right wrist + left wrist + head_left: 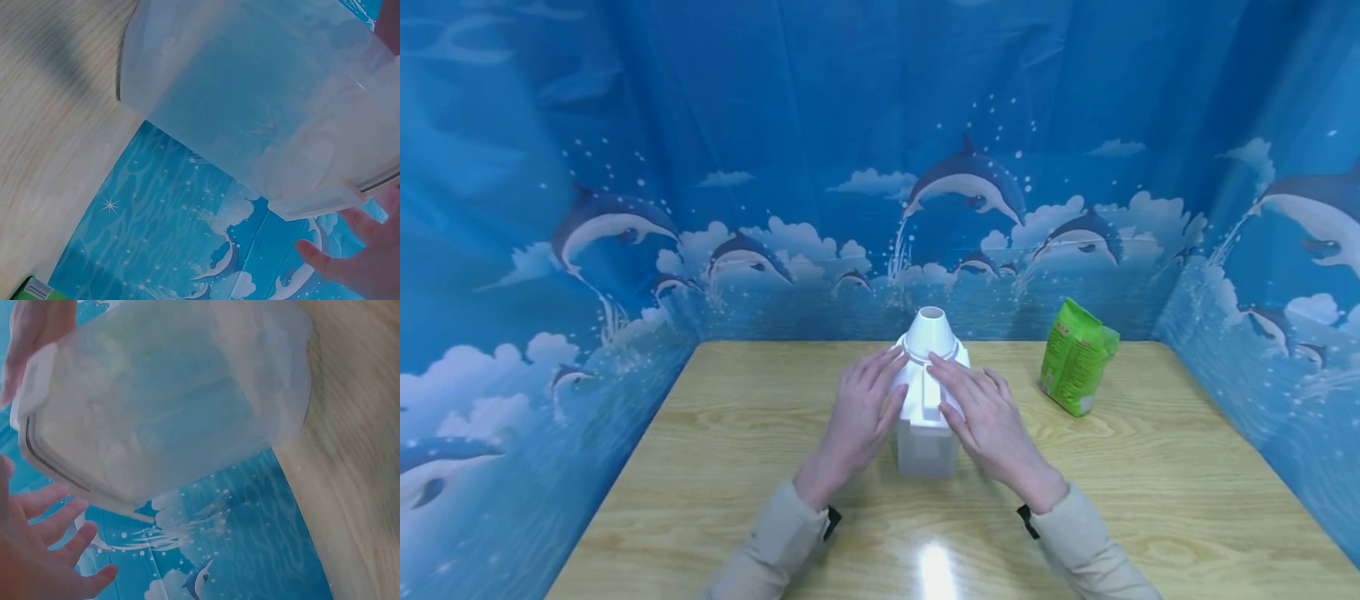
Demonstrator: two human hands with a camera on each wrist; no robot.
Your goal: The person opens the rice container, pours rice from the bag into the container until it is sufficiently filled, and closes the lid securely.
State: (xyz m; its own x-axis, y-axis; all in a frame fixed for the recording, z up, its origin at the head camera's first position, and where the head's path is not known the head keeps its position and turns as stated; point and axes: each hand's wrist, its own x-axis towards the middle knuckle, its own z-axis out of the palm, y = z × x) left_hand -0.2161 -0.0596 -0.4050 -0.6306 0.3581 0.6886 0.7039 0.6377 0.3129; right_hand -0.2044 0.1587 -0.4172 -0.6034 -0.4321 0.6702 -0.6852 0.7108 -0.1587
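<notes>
A translucent plastic container point(927, 454) stands upright at the middle of the table, topped by a white lid point(912, 407). From the lid rises a white cone-shaped spout point(929, 333) with a round opening. My left hand point(857, 415) lies along the lid's left edge, fingers extended towards the spout. On the opposite side, my right hand point(996, 427) rests its spread fingertips at the lid's right edge. In the left wrist view the container's clear wall point(181, 394) looks hollow and cloudy. The right wrist view shows the fingers point(325, 259) loosely spread just beside the lid's rim.
A green printed bag point(1077, 358) stands on the wooden table point(760, 408), behind and to the right of my right hand. Blue dolphin-print curtains point(820, 125) hang along the back and both sides of the table.
</notes>
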